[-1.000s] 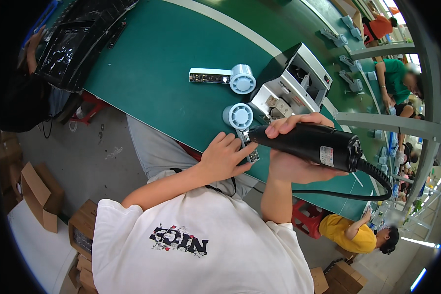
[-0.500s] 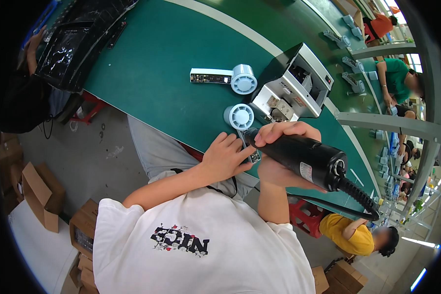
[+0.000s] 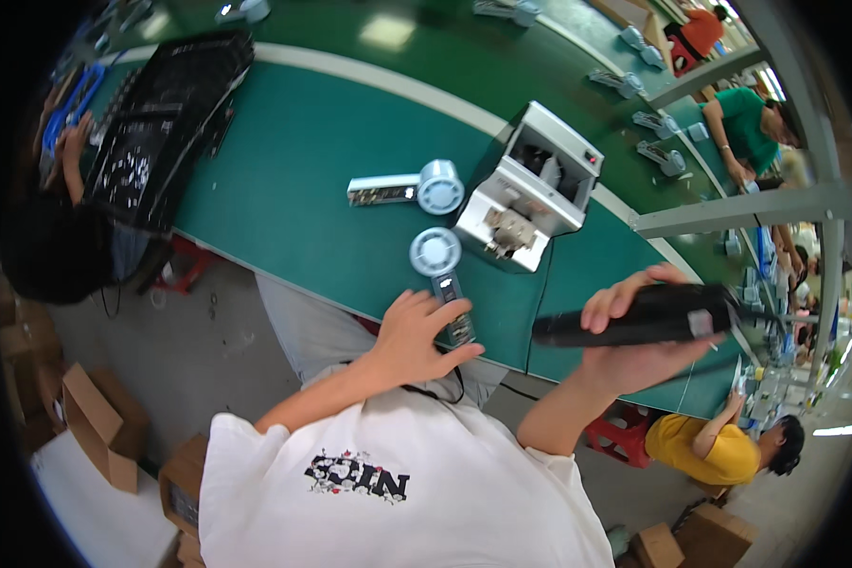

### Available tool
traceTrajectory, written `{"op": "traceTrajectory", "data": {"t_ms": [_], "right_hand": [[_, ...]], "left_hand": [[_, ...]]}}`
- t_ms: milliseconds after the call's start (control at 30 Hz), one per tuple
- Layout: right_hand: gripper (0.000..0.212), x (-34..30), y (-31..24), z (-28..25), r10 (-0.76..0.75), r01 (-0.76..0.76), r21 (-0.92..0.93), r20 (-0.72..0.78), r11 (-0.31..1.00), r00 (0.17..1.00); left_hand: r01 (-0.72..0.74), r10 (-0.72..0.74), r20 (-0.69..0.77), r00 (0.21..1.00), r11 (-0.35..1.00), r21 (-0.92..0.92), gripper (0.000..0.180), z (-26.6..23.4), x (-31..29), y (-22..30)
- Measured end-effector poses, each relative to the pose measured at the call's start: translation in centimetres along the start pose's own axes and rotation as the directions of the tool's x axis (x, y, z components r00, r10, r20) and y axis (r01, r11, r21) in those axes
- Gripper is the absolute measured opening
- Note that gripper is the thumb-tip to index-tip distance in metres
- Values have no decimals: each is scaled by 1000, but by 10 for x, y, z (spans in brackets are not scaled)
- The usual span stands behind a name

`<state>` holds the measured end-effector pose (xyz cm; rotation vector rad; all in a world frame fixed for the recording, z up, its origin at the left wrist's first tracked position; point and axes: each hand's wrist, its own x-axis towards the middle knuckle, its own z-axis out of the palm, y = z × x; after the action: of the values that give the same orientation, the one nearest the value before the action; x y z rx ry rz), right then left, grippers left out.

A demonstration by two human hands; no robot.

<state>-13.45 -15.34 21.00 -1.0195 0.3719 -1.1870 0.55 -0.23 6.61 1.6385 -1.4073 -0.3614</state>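
A black electric screwdriver (image 3: 667, 320) is gripped in my right hand (image 3: 634, 369), raised over the table's right part, its tip pointing left. It is blurred by motion. A light blue handheld fan (image 3: 435, 252) lies on the green table with its handle toward me and the circuit board in it exposed. Over that handle's left side rests my left hand (image 3: 402, 336), thumb and forefinger spread apart around its lower end. Just beyond lies a second such fan (image 3: 440, 187), its open handle pointing left.
A silver and black screw feeder (image 3: 530, 185) stands right of the fans. Black plastic-wrapped goods (image 3: 156, 123) lie at the far left beside another person's hand (image 3: 74, 142). A grey metal post (image 3: 729, 210) rises at right. A person in yellow (image 3: 705, 447) sits beyond a red stool (image 3: 625, 437).
My right hand has drawn the screwdriver away from the nearer fan, to the right. My left hand's fingers have spread at the handle. The view has shifted slightly.
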Motion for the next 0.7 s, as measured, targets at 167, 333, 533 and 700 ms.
{"op": "traceTrajectory", "data": {"t_ms": [167, 333, 533, 700], "right_hand": [[90, -9, 27, -37, 292, -295, -103, -38, 950, 956], [45, -16, 45, -31, 469, -431, -218, 173, 876, 866], [34, -19, 50, -21, 520, -371, -502, 195, 781, 832], [41, -43, 27, -39, 400, -255, -585, 132, 770, 907]], "left_hand": [[355, -353, 56, 934, 900, -253, 22, -49, -14, 11], [236, -220, 87, 972, 919, -315, 21, -129, 0, 12], [-60, 62, -7, 998, 981, 186, 23, -151, 152, 2], [-226, 268, -8, 963, 828, 513, 25, -106, 280, -109]]}}
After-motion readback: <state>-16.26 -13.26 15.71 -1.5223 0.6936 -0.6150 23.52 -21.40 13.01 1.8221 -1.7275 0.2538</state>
